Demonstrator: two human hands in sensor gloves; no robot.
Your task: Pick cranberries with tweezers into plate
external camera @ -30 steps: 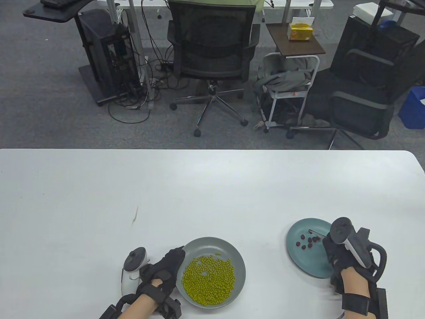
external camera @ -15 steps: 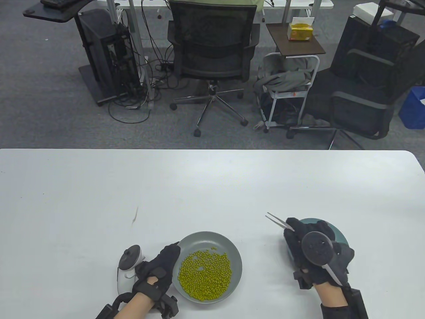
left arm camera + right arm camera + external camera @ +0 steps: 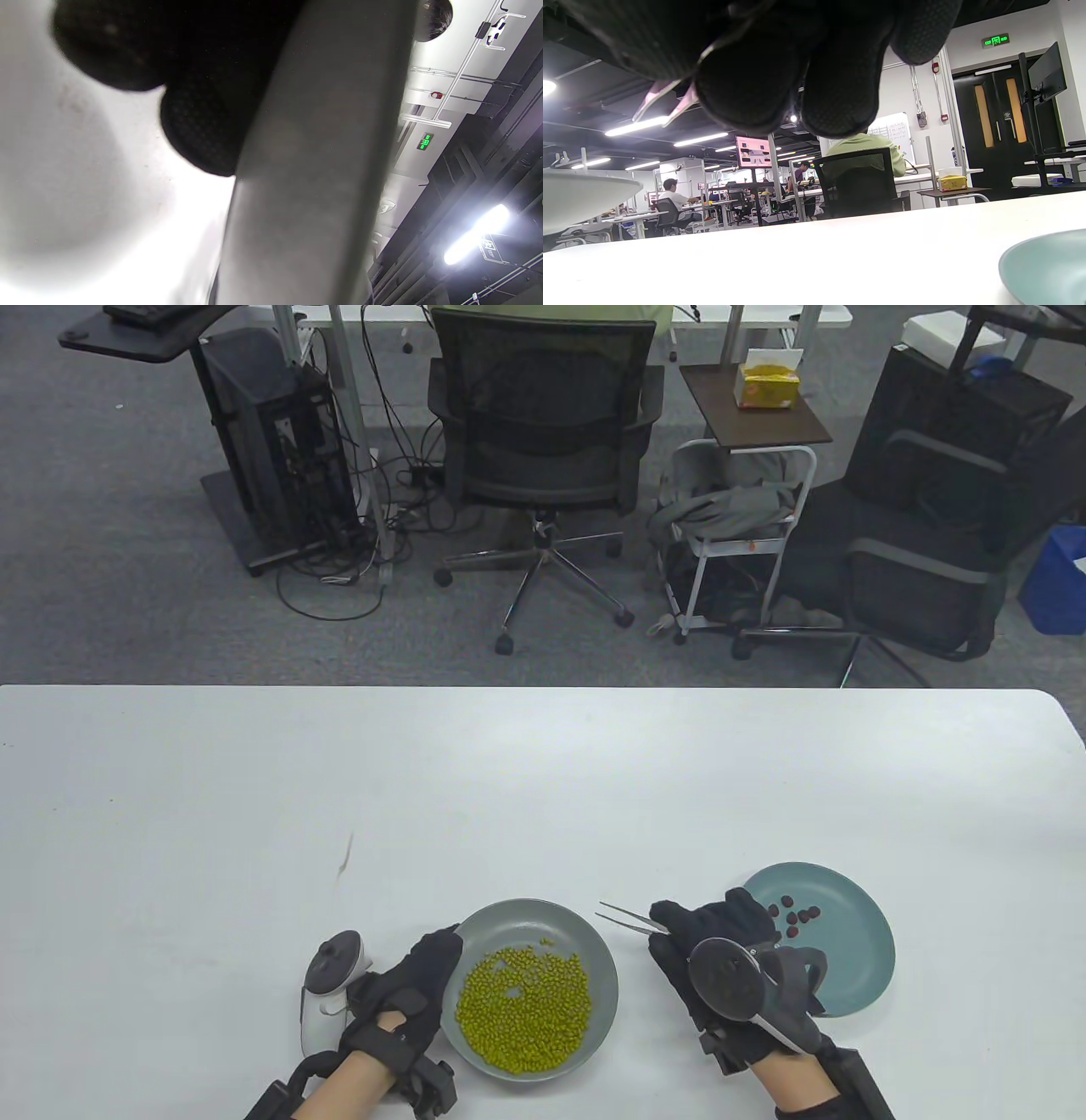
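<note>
My right hand grips metal tweezers between the two plates. The tweezer tips point left, slightly apart and empty, just off the right rim of the grey plate. That plate holds a heap of green beans. My left hand grips its left rim. The teal plate to the right holds several dark red cranberries. The right wrist view shows my fingers, the tweezers and the teal plate's rim. The left wrist view shows my fingers against the grey plate's rim.
The white table stretches far beyond the plates. A small dark mark lies on it at the left. Office chairs and a side cart stand beyond the table's far edge.
My right hand moved left from over the teal plate with the tweezers, uncovering the cranberries there. The grey plate and my left hand shifted slightly left early on, then stayed still.
</note>
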